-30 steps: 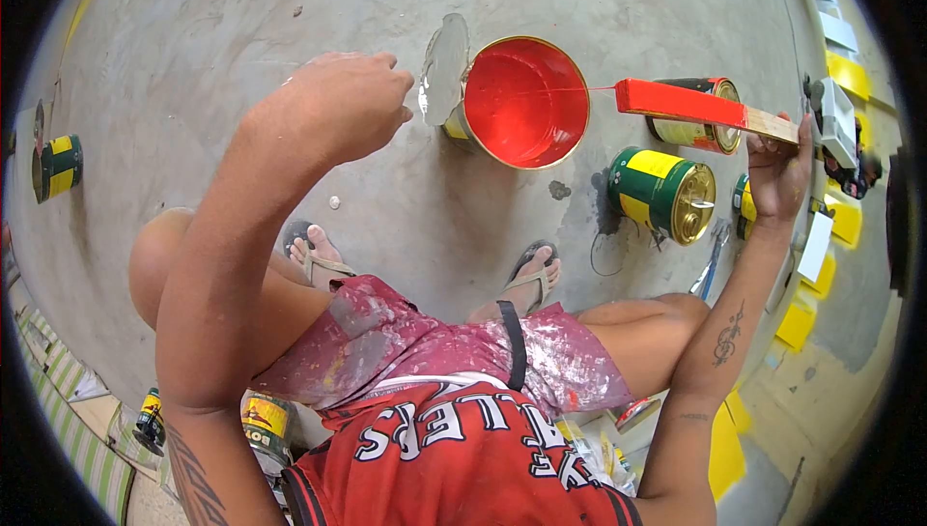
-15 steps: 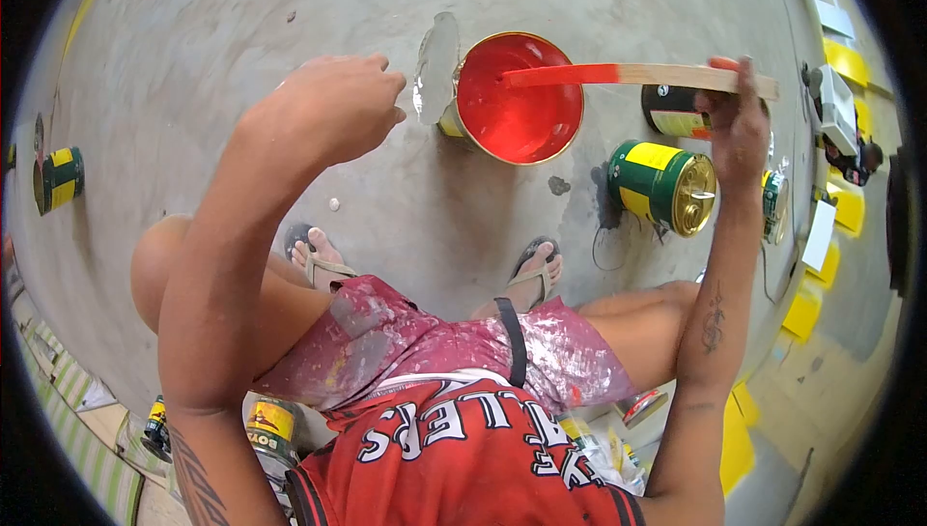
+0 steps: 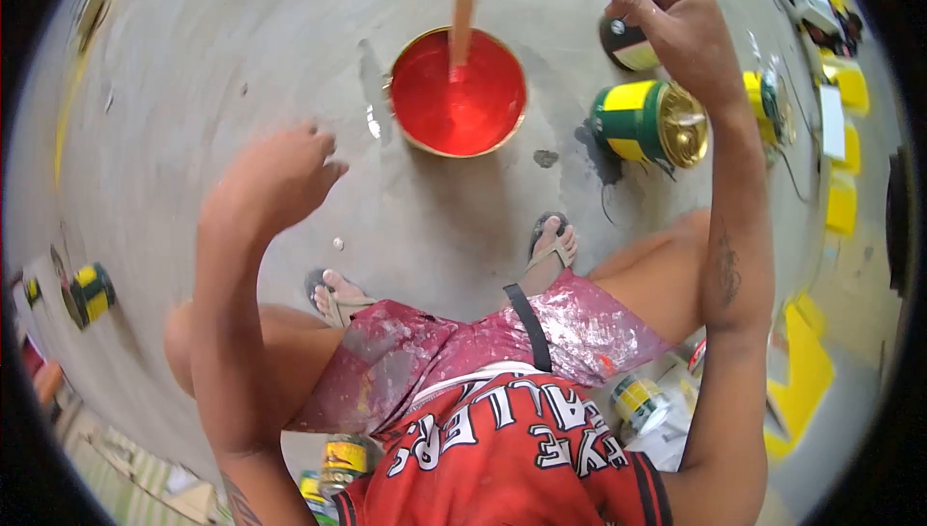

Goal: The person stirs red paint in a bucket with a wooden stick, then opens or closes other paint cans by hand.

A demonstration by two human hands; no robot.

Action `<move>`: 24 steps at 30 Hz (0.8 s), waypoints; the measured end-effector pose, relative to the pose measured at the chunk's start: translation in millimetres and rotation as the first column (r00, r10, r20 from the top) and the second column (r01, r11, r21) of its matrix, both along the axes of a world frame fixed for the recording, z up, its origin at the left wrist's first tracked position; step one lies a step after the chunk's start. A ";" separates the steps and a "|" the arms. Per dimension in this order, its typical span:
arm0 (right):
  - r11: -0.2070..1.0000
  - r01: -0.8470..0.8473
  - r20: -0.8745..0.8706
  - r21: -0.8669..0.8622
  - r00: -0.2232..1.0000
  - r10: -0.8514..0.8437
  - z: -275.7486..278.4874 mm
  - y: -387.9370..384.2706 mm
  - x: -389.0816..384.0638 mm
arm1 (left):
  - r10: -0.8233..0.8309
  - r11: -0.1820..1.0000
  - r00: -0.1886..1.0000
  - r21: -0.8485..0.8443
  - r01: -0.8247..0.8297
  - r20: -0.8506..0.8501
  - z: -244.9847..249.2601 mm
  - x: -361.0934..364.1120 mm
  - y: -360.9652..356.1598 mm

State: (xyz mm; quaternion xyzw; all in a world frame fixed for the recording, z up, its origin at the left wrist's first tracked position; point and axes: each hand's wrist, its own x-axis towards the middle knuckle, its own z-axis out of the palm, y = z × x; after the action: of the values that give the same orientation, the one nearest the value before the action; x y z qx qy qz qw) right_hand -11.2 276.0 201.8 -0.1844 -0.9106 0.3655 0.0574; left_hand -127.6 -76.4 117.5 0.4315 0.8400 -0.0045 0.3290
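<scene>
An open can of red paint (image 3: 459,111) stands on the concrete floor in front of my feet. A wooden stir stick (image 3: 464,6) rests in it, leaning over the far rim, with no hand on it. My right hand (image 3: 671,28) hovers to the right of the stick above the tins, fingers spread and empty, with red paint on a fingertip. My left hand (image 3: 275,178) hangs over bare floor to the left of the can, fingers loosely bent, holding nothing. The can's grey lid (image 3: 372,82) sits blurred against its left side.
A green and yellow tin (image 3: 649,122) lies on its side right of the paint can, with more tins (image 3: 626,43) behind it. Yellow pieces (image 3: 840,202) line the right edge. Small tins sit by my hips (image 3: 637,402) and far left (image 3: 92,292).
My right hand has put the stick into the red paint and let go of it, then lifted away. My left hand has dropped lower and left. The view has swung.
</scene>
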 end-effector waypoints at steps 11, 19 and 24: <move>0.831 -0.338 0.462 0.442 0.880 0.112 -100.3 177.8 153.3 | -0.135 0.938 0.840 -0.204 0.279 0.525 -45.4 67.4 43.5; 0.822 -0.435 0.508 0.368 0.834 0.213 -113.4 186.6 156.2 | -0.324 0.945 0.450 0.259 0.201 0.832 -107.6 132.1 83.7; 0.837 -0.442 0.665 0.323 0.735 0.132 -101.7 181.4 153.1 | -0.076 0.890 0.525 0.295 -0.347 0.847 -166.3 190.3 178.9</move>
State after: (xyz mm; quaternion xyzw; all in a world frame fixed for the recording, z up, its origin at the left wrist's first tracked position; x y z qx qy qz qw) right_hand 141.9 457.4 100.1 -0.1270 -0.9550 0.0620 -0.2608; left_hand 62.7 102.5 -48.7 0.3720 0.5873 0.4149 0.5870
